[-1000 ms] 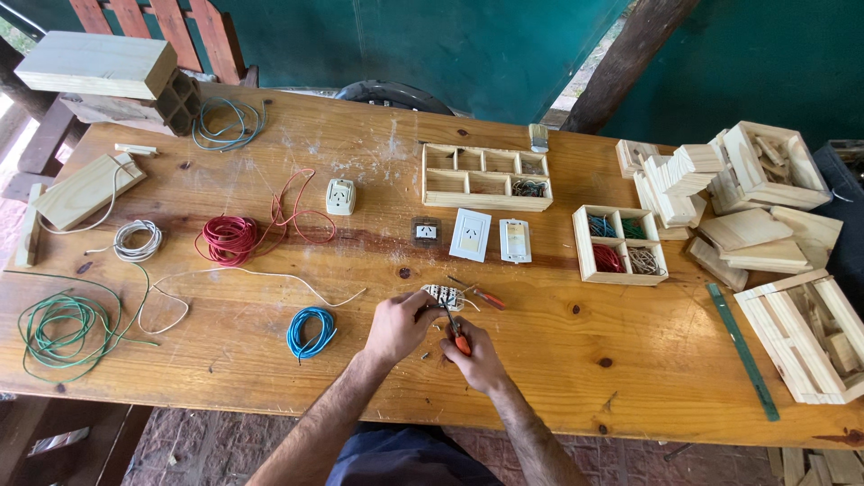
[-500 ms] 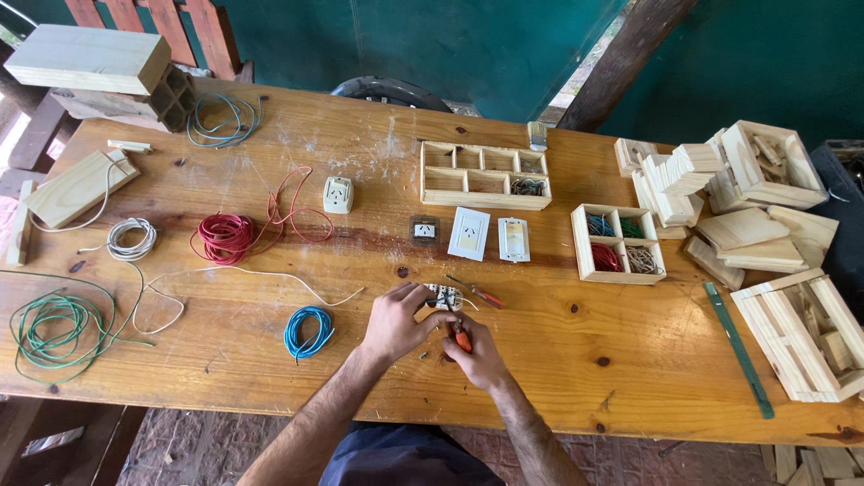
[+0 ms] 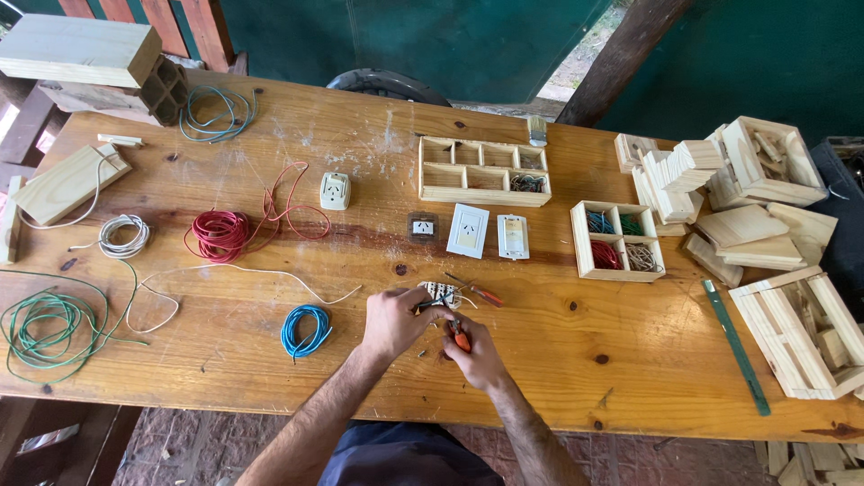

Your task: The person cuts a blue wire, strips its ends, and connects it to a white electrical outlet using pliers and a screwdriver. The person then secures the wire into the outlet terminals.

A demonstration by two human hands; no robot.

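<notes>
A long wooden table [image 3: 270, 378] of pale, scuffed planks fills nearly the whole space, with a dark green wall [image 3: 432, 36] behind it, red slats [image 3: 162, 22] at the back left corner and a slanting dark post [image 3: 621, 58] to the right. On the far left corner sits a thick wooden beam [image 3: 76, 49] across a dark block, and on the right end lie stacked wooden boxes and boards [image 3: 747, 189], one slatted crate [image 3: 801, 333] nearest the edge with a green ruler [image 3: 736, 346] just beside it. Toward the middle stand a long divided tray [image 3: 481, 171] and a smaller square tray [image 3: 619, 241] holding coloured wire scraps. Coils of wire lie spread over the left half: green [image 3: 40, 328], red [image 3: 219, 234], white [image 3: 123, 236] and blue [image 3: 304, 330]. Smaller still, a cream socket [image 3: 335, 191], a dark socket module [image 3: 421, 226], a white outlet plate [image 3: 468, 230] and a white switch [image 3: 513, 237] rest in a loose row near the centre. At the near edge the left hand [image 3: 396, 322] is closed around a small wired socket part [image 3: 441, 294], which lies on the table just beside a red-handled screwdriver [image 3: 477, 292]. The right hand [image 3: 477, 355] grips an orange-handled tool [image 3: 461, 339], its tip close to that part.
</notes>
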